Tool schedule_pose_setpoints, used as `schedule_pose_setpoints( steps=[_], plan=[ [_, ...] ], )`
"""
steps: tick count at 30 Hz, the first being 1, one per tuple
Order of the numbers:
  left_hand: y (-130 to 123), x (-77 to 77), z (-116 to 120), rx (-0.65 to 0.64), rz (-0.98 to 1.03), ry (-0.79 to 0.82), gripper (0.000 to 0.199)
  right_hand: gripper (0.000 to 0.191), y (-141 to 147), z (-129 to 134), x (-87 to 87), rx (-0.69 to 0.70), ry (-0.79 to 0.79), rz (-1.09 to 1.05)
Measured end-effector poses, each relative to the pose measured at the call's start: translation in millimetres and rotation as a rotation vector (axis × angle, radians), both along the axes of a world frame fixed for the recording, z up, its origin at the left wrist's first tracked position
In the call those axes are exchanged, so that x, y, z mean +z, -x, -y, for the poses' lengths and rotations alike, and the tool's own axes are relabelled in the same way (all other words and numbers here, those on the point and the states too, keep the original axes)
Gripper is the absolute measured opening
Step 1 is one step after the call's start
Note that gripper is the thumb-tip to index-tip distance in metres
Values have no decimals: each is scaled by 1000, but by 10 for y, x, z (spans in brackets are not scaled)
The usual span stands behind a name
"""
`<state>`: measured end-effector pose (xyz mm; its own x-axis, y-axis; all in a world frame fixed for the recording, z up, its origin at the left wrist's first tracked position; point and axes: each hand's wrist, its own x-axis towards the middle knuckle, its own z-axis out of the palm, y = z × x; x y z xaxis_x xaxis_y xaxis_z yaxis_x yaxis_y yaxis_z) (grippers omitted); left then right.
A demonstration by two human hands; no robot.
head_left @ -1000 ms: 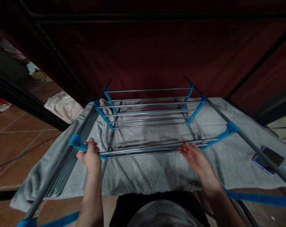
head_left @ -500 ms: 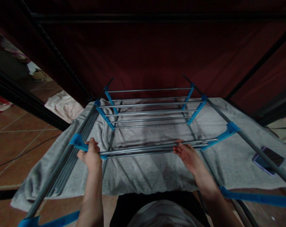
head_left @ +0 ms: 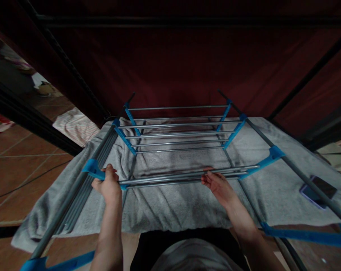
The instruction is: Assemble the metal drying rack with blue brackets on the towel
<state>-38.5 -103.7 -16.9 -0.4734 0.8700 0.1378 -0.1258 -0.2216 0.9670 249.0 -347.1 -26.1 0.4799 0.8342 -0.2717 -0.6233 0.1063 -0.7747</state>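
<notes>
A drying rack frame of grey tubes and blue plastic brackets stands on a grey blanket [head_left: 181, 210]. My left hand [head_left: 108, 184] is closed around the left blue bracket [head_left: 94, 169], where the ends of several metal rods meet it. Several loose-looking metal rods [head_left: 164, 177] run from there toward the right blue bracket [head_left: 260, 166]; some right ends lie on or beside that bracket. My right hand [head_left: 218, 187] pinches these rods right of their middle, its fingertips partly hidden behind them. Farther back, a shelf of fitted rods [head_left: 178, 133] spans two blue brackets.
Spare grey tubes [head_left: 82, 199] lie side by side on the blanket at the left. A phone [head_left: 318, 192] rests at the right, under a side tube [head_left: 308, 180]. Dark red panels [head_left: 173, 64] stand behind the rack. A striped cloth [head_left: 76, 126] lies on the tiled floor.
My right hand has slid a little to the left along the metal rods. My left hand stays on the left bracket.
</notes>
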Motion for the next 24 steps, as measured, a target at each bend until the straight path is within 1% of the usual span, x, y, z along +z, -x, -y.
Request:
schedule_pose_setpoints(
  steps=[6,10,12,14,16,18,20,22,24],
  plan=[
    [-2,-1,19,-7,4,-15,36,35,287,-249,52,169,-31,-12],
    [-11,10,40,-1,-2,-7,36,38,507,-393,31,274,-31,2],
    [-11,5,42,0,-5,4,36,38,638,-424,13,341,-21,39],
    [-6,-9,42,-7,-9,-1,37,37,781,-429,14,438,-9,134],
    [2,-25,44,-13,-6,-13,38,32,923,-421,56,517,-31,289],
    [8,-34,52,-18,-9,-15,38,27,1043,-426,146,543,-103,500],
    [11,-33,65,-26,-22,-13,37,22,1132,-466,267,484,-203,789],
    [14,-30,76,-31,-44,-9,37,23,1200,-555,385,391,-281,1130],
    [18,-32,80,-24,-62,0,38,25,1268,-687,465,334,-299,1453]
  ],
)
